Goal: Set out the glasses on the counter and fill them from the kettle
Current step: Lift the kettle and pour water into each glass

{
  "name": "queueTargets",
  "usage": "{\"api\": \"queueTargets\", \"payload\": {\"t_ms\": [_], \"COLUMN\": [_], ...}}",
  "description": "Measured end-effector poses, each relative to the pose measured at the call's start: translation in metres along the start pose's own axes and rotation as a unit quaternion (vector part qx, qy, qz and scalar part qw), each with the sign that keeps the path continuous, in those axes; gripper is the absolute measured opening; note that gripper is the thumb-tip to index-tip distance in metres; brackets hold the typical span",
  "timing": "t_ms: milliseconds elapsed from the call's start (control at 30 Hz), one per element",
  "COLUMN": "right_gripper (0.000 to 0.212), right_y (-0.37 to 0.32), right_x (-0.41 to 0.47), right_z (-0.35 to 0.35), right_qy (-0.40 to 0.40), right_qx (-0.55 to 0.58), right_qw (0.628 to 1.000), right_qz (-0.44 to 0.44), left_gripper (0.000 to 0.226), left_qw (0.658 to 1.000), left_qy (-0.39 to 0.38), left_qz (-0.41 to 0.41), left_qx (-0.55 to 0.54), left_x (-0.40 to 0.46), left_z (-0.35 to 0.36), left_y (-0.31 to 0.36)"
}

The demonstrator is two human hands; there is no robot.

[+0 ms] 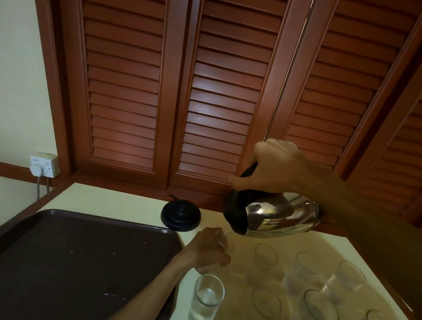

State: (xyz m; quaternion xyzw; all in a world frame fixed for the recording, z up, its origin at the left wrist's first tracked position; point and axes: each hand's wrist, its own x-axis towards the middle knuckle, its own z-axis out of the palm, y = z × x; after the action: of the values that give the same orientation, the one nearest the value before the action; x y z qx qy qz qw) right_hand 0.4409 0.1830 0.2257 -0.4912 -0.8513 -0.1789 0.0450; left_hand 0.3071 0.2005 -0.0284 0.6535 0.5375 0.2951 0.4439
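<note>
- Right hand (276,168) is wrapped round the kettle's black handle, tipping the kettle (273,216) spout-down over the counter's back edge.
- Left hand (210,249) curls round a glass (228,242) just under the spout, steadying it near the tray's (50,261) right rim.
- Kettle: polished steel belly, rounded and mirror-slick, black plastic collar and spout. It looks heavy with water, so the handle is the only sound grip; the metal may be hot.
- Glasses: thin, clear, straight-walled tumblers, light and brittle, likely slippery if wet. Best held low round the wall, fingers off the rim.
- One glass (207,299) by the counter's front edge holds water; the others (319,312) stand in loose rows toward the right edge, contents hard to read.
- Tray: dark, matt, flat plastic with a raised lip.
- Kettle base (180,215): black disc at the counter's back.
- Counter (113,198): smooth, pale laminate.
</note>
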Motion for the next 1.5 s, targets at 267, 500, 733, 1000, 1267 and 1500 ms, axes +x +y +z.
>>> {"api": "queueTargets", "payload": {"t_ms": [267,500,733,1000,1267,1500], "right_gripper": [0.066,0.068,0.069,0.061,0.048,0.058], "right_y": [0.002,0.007,0.017,0.038,0.045,0.058], "right_x": [-0.002,-0.003,-0.010,-0.038,-0.071,-0.094], "right_z": [0.004,0.010,0.017,0.027,0.042,0.042], "right_qy": [0.012,0.019,0.046,0.093,0.150,0.230], "right_qx": [0.007,0.027,0.053,0.217,0.328,0.397], "right_qw": [1.000,0.999,0.997,0.971,0.926,0.874], "right_qz": [-0.002,-0.005,0.021,0.048,0.113,0.161], "left_gripper": [0.035,0.030,0.029,0.035,0.046,0.035], "left_qw": [1.000,1.000,0.999,0.997,0.994,0.989], "left_qy": [-0.005,-0.009,-0.016,0.005,-0.015,-0.010], "left_qz": [0.007,0.016,0.028,0.059,0.083,0.043], "left_qx": [-0.019,-0.016,-0.017,-0.047,-0.076,-0.142], "left_x": [0.001,-0.001,-0.001,0.002,0.003,0.000], "left_z": [0.001,0.000,0.000,-0.006,-0.010,0.002], "left_y": [-0.006,-0.004,-0.002,0.002,0.012,-0.011]}}
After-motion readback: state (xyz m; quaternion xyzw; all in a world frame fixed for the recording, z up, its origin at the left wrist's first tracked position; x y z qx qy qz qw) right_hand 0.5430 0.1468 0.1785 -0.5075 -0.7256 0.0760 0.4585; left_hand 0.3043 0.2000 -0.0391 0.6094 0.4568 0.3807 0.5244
